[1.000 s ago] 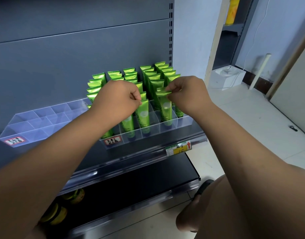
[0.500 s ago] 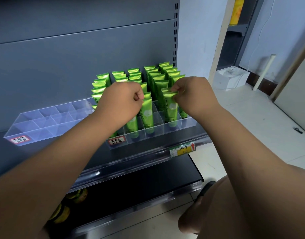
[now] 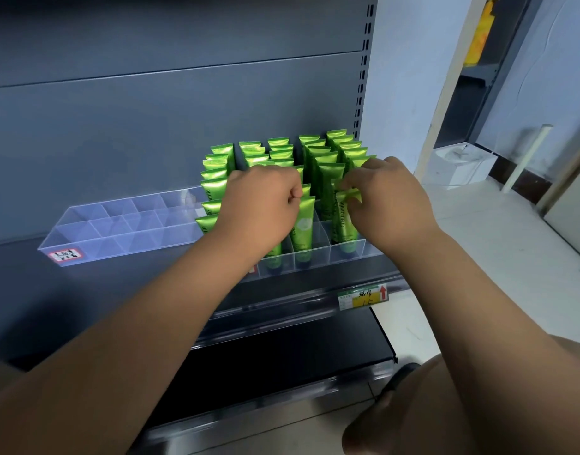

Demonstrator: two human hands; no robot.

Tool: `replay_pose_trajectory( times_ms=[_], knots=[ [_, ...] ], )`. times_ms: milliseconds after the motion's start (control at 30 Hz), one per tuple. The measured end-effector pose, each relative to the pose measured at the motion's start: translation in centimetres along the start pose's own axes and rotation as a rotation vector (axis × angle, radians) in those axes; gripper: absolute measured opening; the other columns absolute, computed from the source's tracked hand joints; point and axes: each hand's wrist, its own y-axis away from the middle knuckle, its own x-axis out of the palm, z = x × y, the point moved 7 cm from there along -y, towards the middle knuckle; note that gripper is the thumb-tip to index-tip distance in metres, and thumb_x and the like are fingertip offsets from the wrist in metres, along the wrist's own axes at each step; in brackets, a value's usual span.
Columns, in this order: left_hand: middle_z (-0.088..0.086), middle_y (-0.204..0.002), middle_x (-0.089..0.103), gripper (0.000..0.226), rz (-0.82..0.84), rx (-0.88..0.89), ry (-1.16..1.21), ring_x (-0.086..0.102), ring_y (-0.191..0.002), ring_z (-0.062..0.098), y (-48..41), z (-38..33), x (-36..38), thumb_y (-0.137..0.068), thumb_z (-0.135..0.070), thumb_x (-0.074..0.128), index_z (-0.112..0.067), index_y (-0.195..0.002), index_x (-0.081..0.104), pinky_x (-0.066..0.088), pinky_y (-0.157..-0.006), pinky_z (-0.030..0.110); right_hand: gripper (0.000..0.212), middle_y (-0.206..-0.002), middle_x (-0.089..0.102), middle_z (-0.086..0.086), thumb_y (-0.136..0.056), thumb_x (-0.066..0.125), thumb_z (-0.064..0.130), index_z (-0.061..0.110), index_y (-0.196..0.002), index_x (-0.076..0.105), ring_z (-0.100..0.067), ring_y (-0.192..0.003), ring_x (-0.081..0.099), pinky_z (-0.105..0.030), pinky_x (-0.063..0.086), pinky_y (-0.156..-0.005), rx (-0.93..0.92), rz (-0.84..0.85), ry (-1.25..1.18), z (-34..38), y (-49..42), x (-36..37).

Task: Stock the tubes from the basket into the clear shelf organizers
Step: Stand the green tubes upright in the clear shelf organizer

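Right hand [image 3: 392, 205] pinching top of 1 near-row green tube [image 3: 346, 221] in right-side organizer [image 3: 369, 249], left hand [image 3: 260, 208] curled, grip unclear, maybe another tube

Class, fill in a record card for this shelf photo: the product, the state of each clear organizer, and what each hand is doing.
Product: green tubes, standing crimped end up in rows
Right organizer: mostly filled with tubes
Left organizer: no tubes in it
Right hand: pinches the top of a front-row tube
Left hand: curled over the front tubes; whether it grips one is hidden
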Motion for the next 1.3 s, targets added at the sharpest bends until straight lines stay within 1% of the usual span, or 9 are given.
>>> replay_pose_trajectory(
  times_ms=[200,400,533,633,733,833,933,1033,1300],
  knots=[
    [-0.007,-0.083,0.065,0.012,0.016,0.038,-0.093,0.058,-0.091,0.025,0.2,-0.8,0.1,-0.087,-0.013,0.059,-0.023,-0.083,0.065,0.045,-0.089,0.043,0.031,-0.089,0.067,-0.004,-0.081,0.061,0.001,0.021,-0.099,0.077,-0.032,-0.091,0.056,-0.039,0.055,-0.067,-0.013,0.018,0.014,0.8,0.3,-0.1],
    [-0.006,-0.090,0.068,0.010,0.011,0.028,-0.094,0.059,-0.094,0.026,0.5,-0.4,-0.1,-0.087,-0.015,0.062,-0.023,-0.089,0.068,0.046,-0.089,0.044,0.035,-0.093,0.070,-0.004,-0.081,0.061,-0.001,0.021,-0.103,0.077,-0.032,-0.092,0.058,-0.040,0.055,-0.068,0.008,0.051,0.014,0.8,0.2,0.2],
    [-0.003,-0.097,0.067,0.010,0.002,0.044,-0.095,0.061,-0.095,0.027,0.7,-0.6,-0.1,-0.086,-0.018,0.066,-0.020,-0.095,0.068,0.048,-0.087,0.043,0.031,-0.090,0.070,-0.003,-0.079,0.061,0.006,0.023,-0.100,0.076,-0.034,-0.090,0.058,-0.040,0.053,-0.071,-0.009,0.055,0.062,1.3,0.0,0.3],
    [0.002,-0.105,0.065,0.018,-0.042,0.056,-0.079,0.061,-0.096,0.029,1.2,-0.9,-0.8,-0.087,-0.022,0.068,-0.015,-0.104,0.067,0.050,-0.082,0.043,0.023,-0.092,0.067,-0.005,-0.080,0.057,0.014,0.017,-0.097,0.073,-0.034,-0.093,0.057,-0.042,0.052,-0.071,0.003,0.037,0.076,1.8,0.2,0.4],
    [0.005,-0.115,0.064,0.022,-0.145,0.044,-0.105,0.059,-0.102,0.030,2.2,-0.5,-2.7,-0.094,-0.026,0.061,-0.013,-0.111,0.065,0.050,-0.087,0.045,0.028,-0.110,0.065,-0.010,-0.088,0.055,0.024,0.009,-0.108,0.068,-0.035,-0.109,0.056,-0.045,0.051,-0.087,0.014,-0.053,-0.013,2.9,0.6,0.2],
    [0.006,-0.132,0.061,0.032,-0.215,-0.022,-0.135,0.056,-0.118,0.029,4.2,0.9,-4.6,-0.100,-0.030,0.052,-0.012,-0.124,0.063,0.044,-0.104,0.046,0.043,-0.131,0.061,-0.013,-0.096,0.052,0.032,0.005,-0.130,0.059,-0.036,-0.129,0.050,-0.044,0.041,-0.110,-0.036,-0.102,-0.096,5.9,1.7,0.2],
    [0.003,-0.157,0.042,0.044,-0.181,-0.092,-0.134,0.040,-0.143,0.026,6.9,2.8,-5.3,-0.106,-0.037,0.046,-0.015,-0.144,0.051,0.028,-0.120,0.049,0.055,-0.146,0.052,-0.012,-0.102,0.044,0.039,0.007,-0.147,0.046,-0.032,-0.140,0.042,-0.045,0.034,-0.117,-0.082,-0.051,-0.181,9.6,2.7,0.6],
    [0.003,-0.164,0.032,0.051,-0.170,-0.159,-0.165,0.029,-0.151,0.026,10.1,4.9,-6.2,-0.107,-0.041,0.042,-0.015,-0.150,0.044,0.026,-0.121,0.051,0.060,-0.154,0.044,-0.009,-0.104,0.038,0.044,0.010,-0.153,0.038,-0.026,-0.147,0.034,-0.045,0.028,-0.121,-0.111,0.004,-0.233,12.8,3.2,0.8],
    [0.008,-0.161,0.037,0.064,-0.199,-0.516,-0.380,0.029,-0.151,0.031,19.1,12.1,-11.7,-0.102,-0.052,0.036,-0.012,-0.151,0.041,0.023,-0.123,0.053,0.063,-0.161,0.036,-0.005,-0.103,0.034,0.047,0.012,-0.155,0.035,-0.021,-0.153,0.024,-0.038,0.016,-0.126,-0.242,0.094,-0.334,23.5,3.2,2.4]
  ],
)
